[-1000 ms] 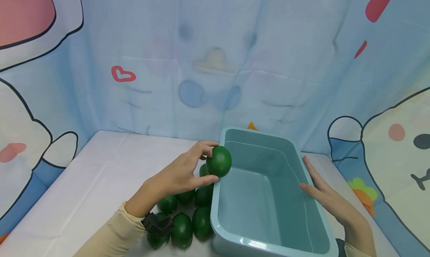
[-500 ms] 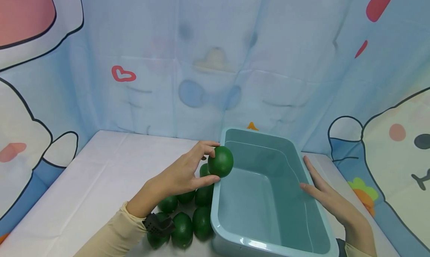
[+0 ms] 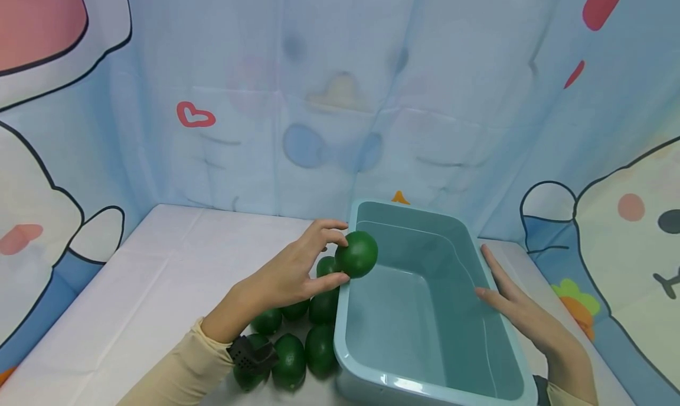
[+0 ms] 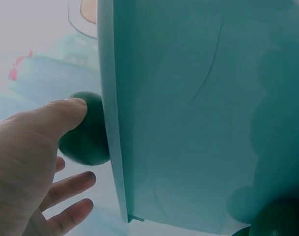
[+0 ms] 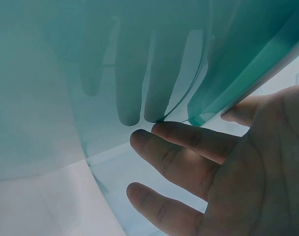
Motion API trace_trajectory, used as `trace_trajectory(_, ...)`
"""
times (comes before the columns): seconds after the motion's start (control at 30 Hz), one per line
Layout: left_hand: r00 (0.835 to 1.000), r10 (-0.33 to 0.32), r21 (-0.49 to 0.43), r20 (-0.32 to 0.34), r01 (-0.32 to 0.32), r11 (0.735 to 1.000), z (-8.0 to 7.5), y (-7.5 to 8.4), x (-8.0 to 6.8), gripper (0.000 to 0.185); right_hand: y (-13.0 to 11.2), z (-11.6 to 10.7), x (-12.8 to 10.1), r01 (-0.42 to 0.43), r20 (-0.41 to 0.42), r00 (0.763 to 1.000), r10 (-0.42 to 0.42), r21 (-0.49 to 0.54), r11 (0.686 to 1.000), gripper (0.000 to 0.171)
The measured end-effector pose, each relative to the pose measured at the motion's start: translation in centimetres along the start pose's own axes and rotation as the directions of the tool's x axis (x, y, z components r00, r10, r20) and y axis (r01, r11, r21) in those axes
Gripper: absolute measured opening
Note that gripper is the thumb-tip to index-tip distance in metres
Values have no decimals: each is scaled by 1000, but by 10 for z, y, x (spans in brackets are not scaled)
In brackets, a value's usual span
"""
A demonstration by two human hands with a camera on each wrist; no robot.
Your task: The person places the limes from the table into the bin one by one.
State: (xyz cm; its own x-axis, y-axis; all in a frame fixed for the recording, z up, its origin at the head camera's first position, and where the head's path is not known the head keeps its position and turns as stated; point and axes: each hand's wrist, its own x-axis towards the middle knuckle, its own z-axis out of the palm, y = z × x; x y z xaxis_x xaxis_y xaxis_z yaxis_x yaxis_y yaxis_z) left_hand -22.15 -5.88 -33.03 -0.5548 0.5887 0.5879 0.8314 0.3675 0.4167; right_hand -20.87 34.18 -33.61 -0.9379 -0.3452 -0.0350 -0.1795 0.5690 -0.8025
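Note:
In the head view my left hand (image 3: 297,270) pinches a dark green, smooth round fruit (image 3: 357,254) between thumb and fingers, over the left rim of a light blue plastic bin (image 3: 393,329). The left wrist view shows the thumb on the fruit (image 4: 88,132) beside the bin's rim (image 4: 110,98); the other fingertips stand apart from it. My right hand (image 3: 523,311) rests on the bin's right side, fingers straight along the outer wall and thumb over the rim. The right wrist view shows the fingers (image 5: 178,152) close to the wall (image 5: 90,98), where they are mirrored.
Several more green fruits (image 3: 288,359) lie in a cluster on the white-covered table (image 3: 175,264), left of the bin and partly under my left wrist. A blue cartoon-print curtain (image 3: 239,52) hangs behind and on both sides.
The pinched fruit has moved slightly right, further over the bin's rim, toward the fingertips of my left hand. My right hand has stayed at the bin's side.

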Motion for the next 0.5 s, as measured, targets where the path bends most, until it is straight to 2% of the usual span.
trace_trajectory(0.2,1000,1,24,9,-1,1000,0,-1,-2,43,1,2,2,12,6,1000,-12,4,1000,74)
trace_trajectory(0.5,1000,-19,17,-9,19,1000,-6,-3,0,41,0,-3,1,-32,20,999,32,-38,999,72)
